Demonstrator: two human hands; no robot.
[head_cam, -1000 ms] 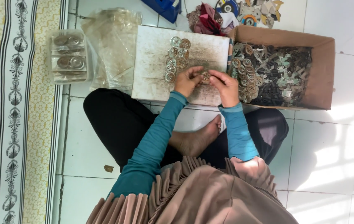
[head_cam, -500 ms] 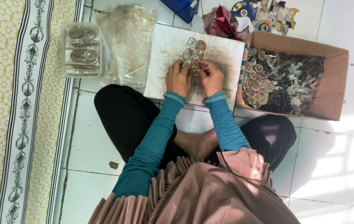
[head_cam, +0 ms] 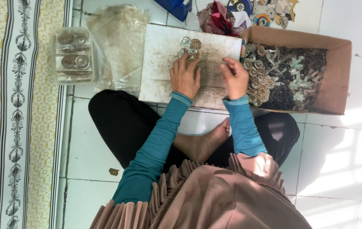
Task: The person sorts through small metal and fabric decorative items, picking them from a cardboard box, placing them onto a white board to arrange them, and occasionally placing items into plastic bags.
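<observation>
The small cluster of round metal discs (head_cam: 189,47), about four, lies at the far edge of one white board (head_cam: 160,63) on the floor. The left hand (head_cam: 185,77) rests on them, fingers spread. The right hand (head_cam: 234,77), earlier beside it, has moved apart toward one cardboard box (head_cam: 338,76); its fingers are curled, grip unclear. One clear container (head_cam: 73,55) stands left.

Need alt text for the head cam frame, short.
Seen from above, a person sitting cross-legged on a tiled floor rests the left hand on a cluster of round metal discs on a worn white board, right hand beside it. A cardboard box of metal parts sits right.
</observation>
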